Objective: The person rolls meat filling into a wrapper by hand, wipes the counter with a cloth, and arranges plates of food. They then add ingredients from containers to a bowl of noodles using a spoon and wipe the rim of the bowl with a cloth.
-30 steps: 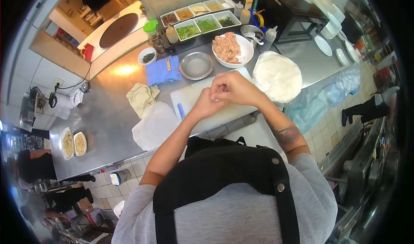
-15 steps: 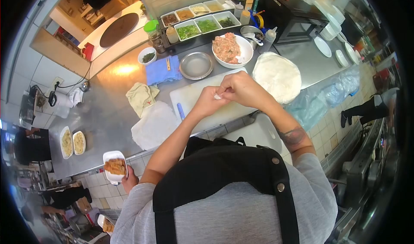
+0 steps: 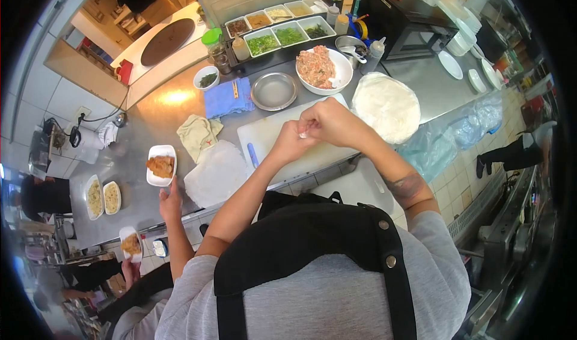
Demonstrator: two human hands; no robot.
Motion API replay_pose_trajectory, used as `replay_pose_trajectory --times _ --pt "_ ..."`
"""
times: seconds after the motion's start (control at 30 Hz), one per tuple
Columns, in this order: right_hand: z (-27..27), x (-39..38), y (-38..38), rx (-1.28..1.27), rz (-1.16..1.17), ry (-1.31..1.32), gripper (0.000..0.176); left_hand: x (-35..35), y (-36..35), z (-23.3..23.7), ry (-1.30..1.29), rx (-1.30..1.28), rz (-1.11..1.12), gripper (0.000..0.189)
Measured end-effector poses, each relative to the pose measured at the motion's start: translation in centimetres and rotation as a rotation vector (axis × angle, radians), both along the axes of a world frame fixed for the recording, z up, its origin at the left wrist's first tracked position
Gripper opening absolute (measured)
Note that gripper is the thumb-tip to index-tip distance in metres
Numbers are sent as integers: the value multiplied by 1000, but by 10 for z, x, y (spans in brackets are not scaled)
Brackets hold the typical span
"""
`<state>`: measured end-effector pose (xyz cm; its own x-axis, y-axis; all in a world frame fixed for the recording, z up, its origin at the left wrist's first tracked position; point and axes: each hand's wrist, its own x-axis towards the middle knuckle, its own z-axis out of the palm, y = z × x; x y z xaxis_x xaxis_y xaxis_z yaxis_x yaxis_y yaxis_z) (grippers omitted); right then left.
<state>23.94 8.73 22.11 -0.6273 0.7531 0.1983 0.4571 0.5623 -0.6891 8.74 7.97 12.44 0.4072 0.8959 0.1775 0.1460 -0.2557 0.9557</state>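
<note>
My left hand (image 3: 291, 143) and my right hand (image 3: 327, 122) meet above the white cutting board (image 3: 270, 129). Fingers of both pinch a small whitish piece (image 3: 303, 135), mostly hidden, that looks like dough. A blue-handled tool (image 3: 253, 155) lies on the board's left side. Behind the board stand a shallow metal dish (image 3: 273, 91) and a white bowl (image 3: 342, 70) of minced filling (image 3: 315, 67). To the right is a stack of round pale sheets (image 3: 386, 108); a white sheet (image 3: 216, 174) lies at the left.
At the left, a co-worker's hand (image 3: 170, 203) holds a dish of fried food (image 3: 160, 167) over the counter. Another dish (image 3: 131, 244) is held lower down. Two dishes of food (image 3: 93, 198) sit on the far left counter. Topping trays (image 3: 288, 35) line the back.
The co-worker's arm has reached in from the left, bringing the dish of fried food up over the counter. A second dish has also moved up. My hands stay together, shifted only slightly.
</note>
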Motion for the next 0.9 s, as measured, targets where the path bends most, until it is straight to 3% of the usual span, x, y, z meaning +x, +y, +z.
replay_pose_trajectory --times 0.07,0.33,0.53,0.6,0.63,0.7,0.77,0.8,0.83,0.87,0.9 --pt "3 5 1 4 -10 -5 10 2 -5 12 69 -131 -17 13" --pt "-3 14 -15 44 -115 -25 7 18 -16 11 49 -54 -33 13" --pt "-12 26 -18 -8 -191 -124 18 26 -36 20 52 -97 -55 11" --pt "-18 38 -13 -301 -27 27 22 24 -37 26 37 -99 -61 10" --pt "-29 44 -13 -294 -21 31 22 23 -37 32 14 -151 -43 8" --pt "-60 52 -16 -763 -7 843 36 20 -33 31 -14 -201 -9 9" --pt "-84 50 -28 -645 21 685 44 15 -22 10 -384 -195 -38 26" --pt "-94 47 -38 -523 37 539 51 13 -20 2 -385 -195 -28 26" --pt "-101 36 -50 -581 25 706 48 12 -18 -2 -635 -310 -39 34" --pt "-105 34 -48 -582 31 703 48 11 -15 -6 -887 -423 -52 44" --pt "-109 34 -45 -534 -57 501 42 11 -13 -6 -890 -419 -46 44"
